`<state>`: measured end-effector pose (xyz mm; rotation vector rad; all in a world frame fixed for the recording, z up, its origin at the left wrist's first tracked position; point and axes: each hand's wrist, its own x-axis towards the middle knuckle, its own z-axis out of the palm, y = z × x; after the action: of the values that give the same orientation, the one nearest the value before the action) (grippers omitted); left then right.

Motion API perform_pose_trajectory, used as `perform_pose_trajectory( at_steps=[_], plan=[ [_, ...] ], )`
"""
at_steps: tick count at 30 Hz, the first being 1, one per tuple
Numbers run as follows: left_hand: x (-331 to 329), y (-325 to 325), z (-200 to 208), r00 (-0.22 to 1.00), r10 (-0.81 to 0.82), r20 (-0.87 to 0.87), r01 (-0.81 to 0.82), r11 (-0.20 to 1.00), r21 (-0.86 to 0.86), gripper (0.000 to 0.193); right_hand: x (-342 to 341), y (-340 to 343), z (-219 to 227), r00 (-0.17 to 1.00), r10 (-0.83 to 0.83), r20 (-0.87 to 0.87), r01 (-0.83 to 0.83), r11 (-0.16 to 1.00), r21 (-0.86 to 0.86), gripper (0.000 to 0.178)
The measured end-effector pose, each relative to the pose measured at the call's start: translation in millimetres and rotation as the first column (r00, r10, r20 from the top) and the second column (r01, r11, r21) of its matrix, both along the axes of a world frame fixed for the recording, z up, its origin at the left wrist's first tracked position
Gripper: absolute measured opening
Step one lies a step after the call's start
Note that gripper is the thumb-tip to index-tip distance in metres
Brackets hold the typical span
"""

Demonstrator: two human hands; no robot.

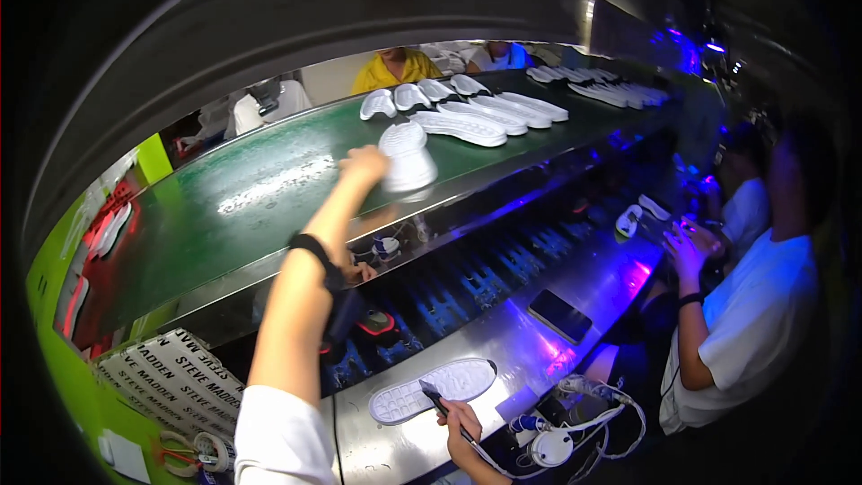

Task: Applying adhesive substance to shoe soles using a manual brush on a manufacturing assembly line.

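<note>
My left arm stretches over the green conveyor belt [193, 207], and my left hand [365, 164] is closed on the edge of a white shoe sole [410, 162]; both are slightly blurred. On the metal worktop [359, 462], another white sole [462, 379] lies flat. My right hand [462, 436] is closed around a slim, dark-handled brush [437, 398], its dark tip against or just over that sole's near side. A thin pale line, perhaps a cord or tube, runs by the right hand.
Several white soles [485, 117] lie on the belt ahead. A phone [558, 315] and a white round container [550, 447] among cables sit on the worktop. To the right works a co-worker in a white shirt [763, 305]. A printed box [171, 382] stands at left.
</note>
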<state>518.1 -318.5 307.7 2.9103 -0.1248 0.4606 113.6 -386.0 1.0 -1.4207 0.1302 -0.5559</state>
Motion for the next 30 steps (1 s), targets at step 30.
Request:
perform_pose_trajectory(
  at_steps=[30],
  plan=[
    [-451.7, 199.9, -313.2, 0.838, -0.474, 0.271, -0.426, -0.878, -0.219, 0.059, -41.1, 104.2, 104.8, 0.870, 0.493, -0.011, -0.464, 0.811, -0.355, 0.030]
  ],
)
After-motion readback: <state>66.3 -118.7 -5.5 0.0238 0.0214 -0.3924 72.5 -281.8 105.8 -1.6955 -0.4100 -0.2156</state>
